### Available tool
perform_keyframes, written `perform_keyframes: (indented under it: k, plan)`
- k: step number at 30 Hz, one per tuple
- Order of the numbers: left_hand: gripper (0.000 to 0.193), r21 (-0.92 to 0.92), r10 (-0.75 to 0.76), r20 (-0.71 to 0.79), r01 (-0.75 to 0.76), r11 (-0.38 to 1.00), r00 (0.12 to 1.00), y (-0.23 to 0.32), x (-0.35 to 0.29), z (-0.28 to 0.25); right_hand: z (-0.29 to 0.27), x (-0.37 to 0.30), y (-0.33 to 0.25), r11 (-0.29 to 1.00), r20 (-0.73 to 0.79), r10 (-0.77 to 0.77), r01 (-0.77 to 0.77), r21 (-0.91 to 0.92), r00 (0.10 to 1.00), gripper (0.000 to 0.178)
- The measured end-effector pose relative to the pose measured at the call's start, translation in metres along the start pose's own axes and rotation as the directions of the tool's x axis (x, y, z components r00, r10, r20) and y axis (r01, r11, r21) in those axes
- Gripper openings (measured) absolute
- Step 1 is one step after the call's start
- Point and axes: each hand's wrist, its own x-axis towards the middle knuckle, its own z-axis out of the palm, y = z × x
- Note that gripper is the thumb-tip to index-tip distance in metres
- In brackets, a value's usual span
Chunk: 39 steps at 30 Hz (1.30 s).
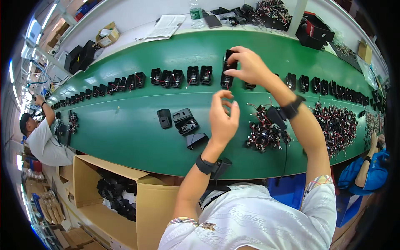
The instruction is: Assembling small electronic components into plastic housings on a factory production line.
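At the far middle of the green table, my right hand point(249, 66) grips a black plastic housing point(228, 62) between thumb and fingers. It is tilted up above the row of similar open black housings point(192, 75), which hold small parts and red wires. Just below it, my left hand point(224, 118) is raised with curled fingers apart from the thumb, and nothing shows in it. Left of this hand lie a black cover point(164, 118), an open black case with small parts point(186, 121) and a dark angled shell point(196, 141). A pile of wired small parts point(266, 129) lies under my right forearm.
A larger heap of wired parts point(335, 125) sits farther right. Near the front edge stands a cardboard box point(160, 208) with black pieces inside. On the back ledge are a water bottle point(196, 14) and papers point(166, 26). Co-workers sit at both ends.
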Motion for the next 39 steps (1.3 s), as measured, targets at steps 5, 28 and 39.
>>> perform_keyframes:
  k: [5,28,39]
  plan:
    - [0.019,0.349,0.355,0.057,-0.351,0.869,0.933,0.015,-0.032,-0.025,0.057,0.028,0.009,0.987,0.205,0.084,-0.053,-0.155,0.975,0.031]
    - [0.058,0.617,0.123,0.147,-0.188,0.764,0.981,-0.021,-0.092,-0.081,-0.026,-0.063,-0.026,0.998,0.333,-0.054,0.063,-0.015,0.941,0.028]
    - [0.065,0.539,0.029,0.160,-0.112,0.834,0.987,-0.009,-0.073,-0.064,-0.111,-0.143,0.005,0.997,0.232,0.005,-0.022,0.071,0.973,0.022]
